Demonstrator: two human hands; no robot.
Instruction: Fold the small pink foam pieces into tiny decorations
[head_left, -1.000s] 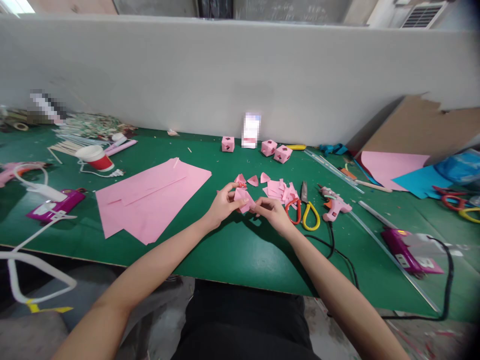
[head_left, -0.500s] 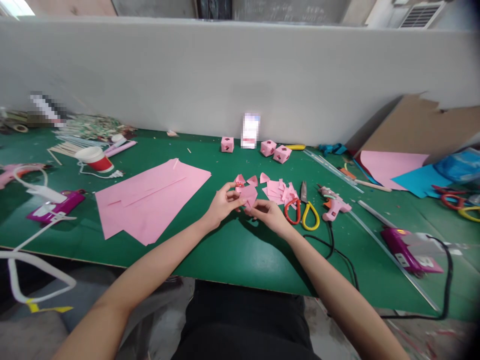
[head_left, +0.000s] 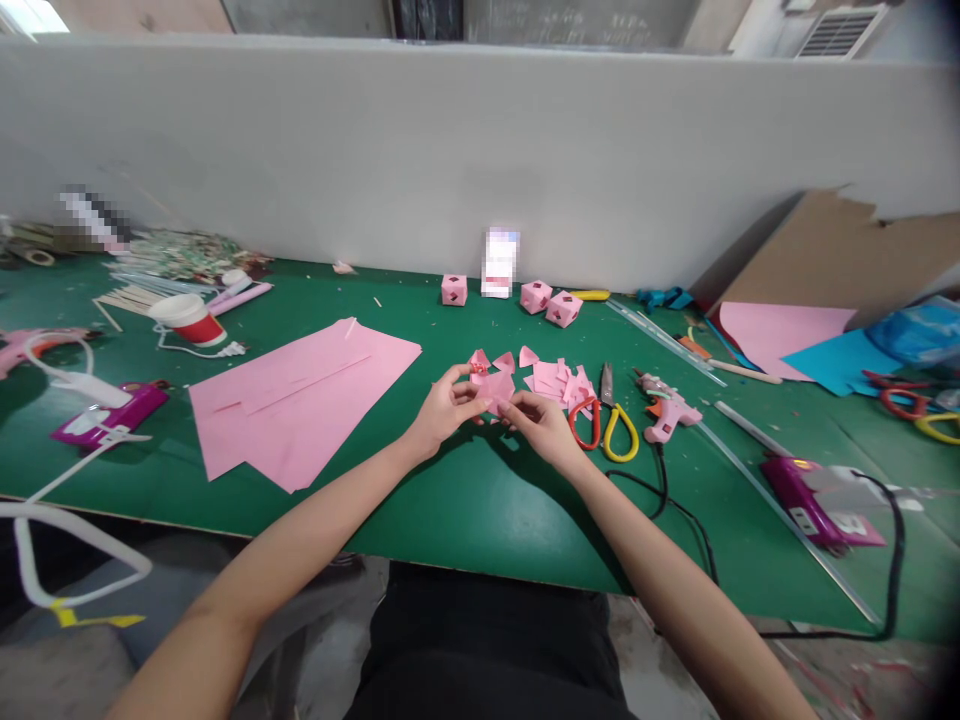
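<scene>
Between my two hands is a small folded piece of pink paper [head_left: 493,388], raised a little over the green table [head_left: 465,510]. My left hand [head_left: 448,408] pinches its left side with thumb and fingers. The fingertips of my right hand [head_left: 536,418] grip its right edge. Just beyond the hands lie small pink folded pieces [head_left: 529,356]. A loose heap of pink paper cutouts [head_left: 559,380] is to the right, beside scissors [head_left: 606,415] with one red and one yellow handle. Part of the held paper is hidden by my fingers.
Finished-looking pink paper cubes [head_left: 454,290] stand near the wall by a propped phone [head_left: 499,262]. Large pink sheets [head_left: 300,410] lie left, near a paper cup [head_left: 191,318]. A pink glue gun [head_left: 670,408] with a black cord and a purple power strip [head_left: 817,505] are right.
The right fingers have shifted slightly up along the paper's edge, and the held paper now looks more opened out. My left hand stays nearly still.
</scene>
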